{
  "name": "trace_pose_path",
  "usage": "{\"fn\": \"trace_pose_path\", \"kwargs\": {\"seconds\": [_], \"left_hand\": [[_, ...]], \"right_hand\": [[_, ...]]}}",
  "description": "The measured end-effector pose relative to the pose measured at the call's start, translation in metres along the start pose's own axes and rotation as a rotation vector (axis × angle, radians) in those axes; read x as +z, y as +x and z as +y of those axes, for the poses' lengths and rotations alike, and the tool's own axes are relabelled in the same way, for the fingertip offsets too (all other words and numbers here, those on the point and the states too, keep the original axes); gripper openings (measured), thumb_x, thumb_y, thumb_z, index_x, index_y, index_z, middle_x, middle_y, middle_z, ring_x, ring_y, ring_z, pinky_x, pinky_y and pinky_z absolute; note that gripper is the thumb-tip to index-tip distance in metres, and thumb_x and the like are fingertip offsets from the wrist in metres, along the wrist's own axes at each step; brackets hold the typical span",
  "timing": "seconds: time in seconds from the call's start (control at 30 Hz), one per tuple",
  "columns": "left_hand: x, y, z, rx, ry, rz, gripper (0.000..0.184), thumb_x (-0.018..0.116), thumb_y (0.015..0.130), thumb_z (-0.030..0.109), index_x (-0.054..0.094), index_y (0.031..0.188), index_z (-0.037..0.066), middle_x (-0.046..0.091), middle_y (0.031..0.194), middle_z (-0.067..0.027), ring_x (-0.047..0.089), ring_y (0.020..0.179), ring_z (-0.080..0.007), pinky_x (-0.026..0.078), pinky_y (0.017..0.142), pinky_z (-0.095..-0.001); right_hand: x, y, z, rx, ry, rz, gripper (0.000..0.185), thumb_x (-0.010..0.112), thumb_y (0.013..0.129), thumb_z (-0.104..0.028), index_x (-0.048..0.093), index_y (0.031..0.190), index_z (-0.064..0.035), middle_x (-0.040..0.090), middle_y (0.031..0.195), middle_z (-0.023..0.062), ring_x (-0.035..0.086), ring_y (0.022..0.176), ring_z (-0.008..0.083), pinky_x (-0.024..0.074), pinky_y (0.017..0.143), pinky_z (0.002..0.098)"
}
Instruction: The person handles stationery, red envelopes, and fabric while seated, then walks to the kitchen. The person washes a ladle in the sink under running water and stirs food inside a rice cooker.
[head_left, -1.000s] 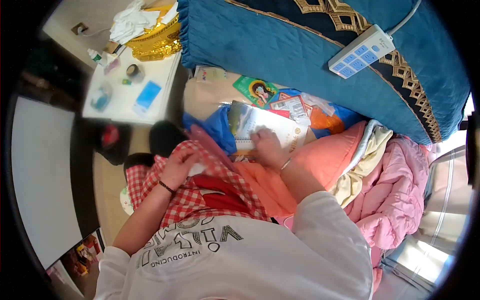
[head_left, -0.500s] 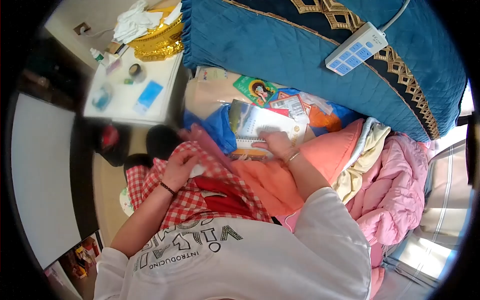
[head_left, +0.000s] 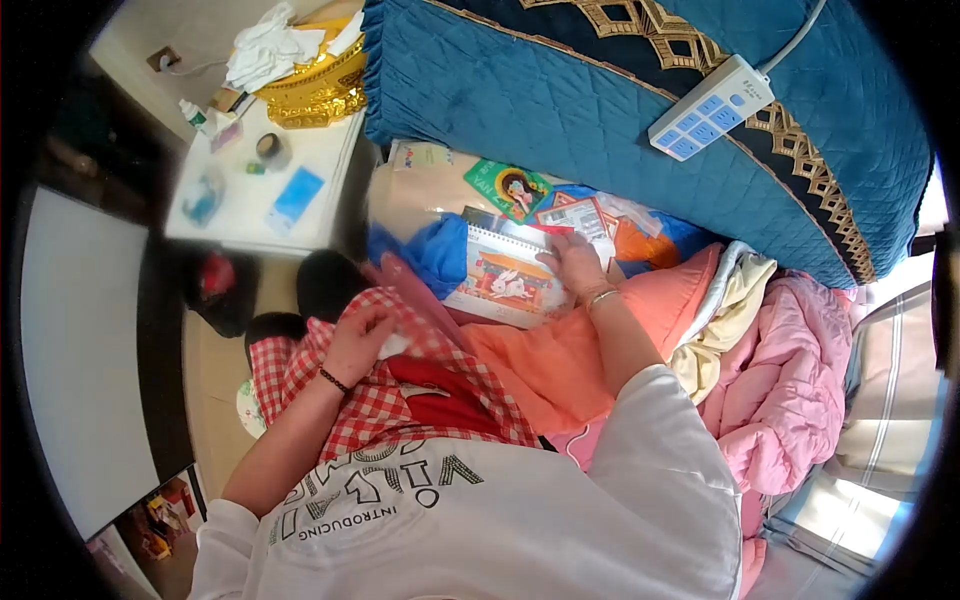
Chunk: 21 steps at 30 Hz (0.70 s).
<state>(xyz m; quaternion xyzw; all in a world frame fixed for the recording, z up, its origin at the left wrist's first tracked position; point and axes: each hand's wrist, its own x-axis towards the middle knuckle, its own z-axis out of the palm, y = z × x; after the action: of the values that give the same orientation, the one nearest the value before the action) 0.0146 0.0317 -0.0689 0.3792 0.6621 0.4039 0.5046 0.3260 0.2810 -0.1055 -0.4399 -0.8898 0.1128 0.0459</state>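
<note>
My left hand [head_left: 358, 342] rests on the red checked trousers [head_left: 365, 415], its fingers curled round a crumpled white tissue [head_left: 393, 345]. A spiral-bound desk calendar [head_left: 510, 285] lies in front of me, showing a page with a white rabbit picture. My right hand [head_left: 580, 268] lies over the calendar's upper right edge, fingers apart and touching it. Behind the calendar are a green card [head_left: 507, 188] with a figure on it and a white label sheet [head_left: 585, 222].
A white power strip [head_left: 712, 108] lies on the blue quilted cover [head_left: 500, 100]. At the left, a white table [head_left: 240, 222] bears a gold container [head_left: 315, 95] and small items. A coral cushion [head_left: 540, 375] and pink quilt [head_left: 780, 380] lie at the right.
The calendar's page has turned, from a landscape and printed sheet to the rabbit picture. My right hand has moved up and right along it. My left hand has stayed put.
</note>
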Motion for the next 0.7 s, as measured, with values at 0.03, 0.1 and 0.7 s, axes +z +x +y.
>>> {"fn": "trace_pose_path", "kwargs": {"seconds": [0.03, 0.1, 0.7], "left_hand": [[-0.001, 0.002, 0.000, -0.003, 0.005, -0.001, 0.019, 0.056, 0.086, 0.014, 0.061, 0.098, 0.000, 0.064, 0.084, -0.0059, 0.057, 0.076, -0.0102, 0.045, 0.068, -0.0232], [0.000, 0.004, 0.001, -0.048, -0.032, -0.004, 0.020, 0.056, 0.086, 0.015, 0.062, 0.099, 0.000, 0.064, 0.084, -0.0064, 0.058, 0.076, -0.0105, 0.045, 0.068, -0.0232], [0.038, 0.032, 0.092, 0.604, 0.939, 0.054, 0.071, 0.075, 0.063, 0.019, 0.042, 0.125, 0.012, 0.058, 0.105, -0.0063, 0.056, 0.093, -0.0281, 0.049, 0.076, -0.0367]], "right_hand": [[-0.006, 0.004, -0.005, -0.036, -0.087, -0.029, 0.047, 0.064, 0.076, -0.039, 0.055, 0.109, -0.0066, 0.053, 0.113, 0.0158, 0.049, 0.104, 0.0346, 0.0415, 0.086, 0.0416], [-0.008, 0.012, -0.013, -0.038, -0.065, -0.045, 0.051, 0.064, 0.076, -0.040, 0.053, 0.112, -0.0056, 0.051, 0.115, 0.0163, 0.047, 0.106, 0.0343, 0.0399, 0.088, 0.0421], [-0.078, -0.058, -0.080, -0.108, 0.150, -0.088, 0.031, 0.068, 0.071, -0.022, 0.054, 0.092, -0.0049, 0.060, 0.085, 0.0143, 0.058, 0.081, 0.0312, 0.0459, 0.071, 0.0403]]}}
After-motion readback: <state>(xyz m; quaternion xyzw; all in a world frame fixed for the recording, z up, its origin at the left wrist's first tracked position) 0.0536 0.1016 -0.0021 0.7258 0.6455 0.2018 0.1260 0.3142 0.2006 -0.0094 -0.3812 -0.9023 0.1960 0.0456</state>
